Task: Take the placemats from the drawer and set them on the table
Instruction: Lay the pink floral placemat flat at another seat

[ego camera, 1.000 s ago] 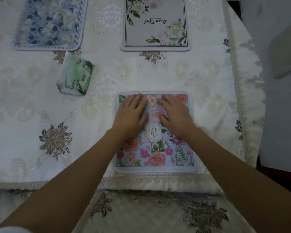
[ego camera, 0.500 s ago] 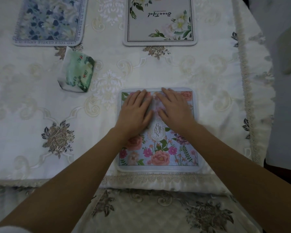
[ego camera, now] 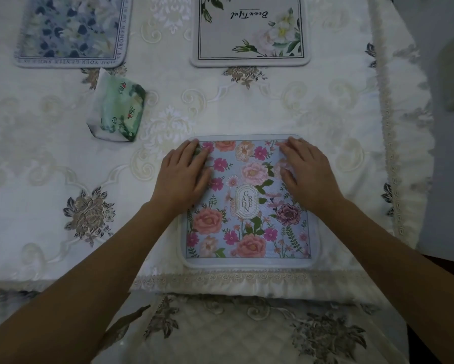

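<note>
Head view: the pink mat (ego camera: 247, 206) lies flat at the table's (ego camera: 273, 111) 6 o'clock edge, blue mat (ego camera: 71, 30) at 11, white mat (ego camera: 249, 35) at 12. Left hand (ego camera: 184, 177) and right hand (ego camera: 310, 174) press the pink mat's 10 and 2 o'clock corners, fingers straight, close together. Smoothing seems the step; next, lifting both palms without dragging it.

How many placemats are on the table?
3. A blue-flowered rectangular placemat lies far left; a pale grey placemat with white flowers lies far centre; a light-blue placemat with pink roses lies nearest, under the left hand and right hand. More could lie beyond the frame.
</note>
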